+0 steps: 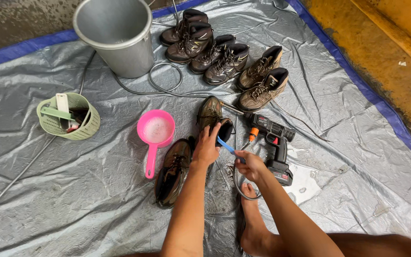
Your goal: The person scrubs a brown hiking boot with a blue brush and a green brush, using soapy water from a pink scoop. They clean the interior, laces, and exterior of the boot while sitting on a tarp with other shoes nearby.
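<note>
A wet brown boot (212, 116) is seen upright on the grey tarpaulin (72, 200), just beside the pink ladle (154, 133). The left hand (206, 147) is closed over the boot's collar at the heel. The right hand (250, 164) is closed on the handle of a small blue brush (225, 145), whose head is directed at the boot's opening.

The boot is judged moderately heavy, stiff in the sole and softer at the ankle, and probably slippery where wet; the collar or heel is judged the soundest place to be gripped. The brush is judged light and rigid.

A second brown boot (173, 172) lies on its side, touching the left forearm. Three further pairs of boots (224, 59) are lined up beyond, near a metal bucket (117, 35). A cordless spray gun (272, 140) lies to the right, and a green basket (70, 116) to the left.

The brush bristles are hidden by the boot and the left hand. The basket's contents cannot be made out clearly.
</note>
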